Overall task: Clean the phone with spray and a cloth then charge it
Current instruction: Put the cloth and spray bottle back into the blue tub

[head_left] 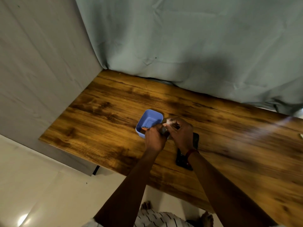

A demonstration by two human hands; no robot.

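The black phone (195, 140) lies flat on the wooden table (105, 115), partly hidden under my right wrist. Both hands meet just above and left of it. My left hand (155, 139) curls around a small grey object (164, 131) held between the two hands. My right hand (180, 133) pinches that object's pale top end (168, 121) with its fingertips. The hands and blur hide what the object is. Directly left of my hands stands a blue plastic tub (148, 119), with something orange showing at its near end.
A grey-green cloth backdrop (196, 46) hangs along the table's far edge, and a grey panel (41, 71) closes the left side. A small white item (300, 136) lies at the far right edge. Pale floor tiles (49, 185) and my feet show below the near edge.
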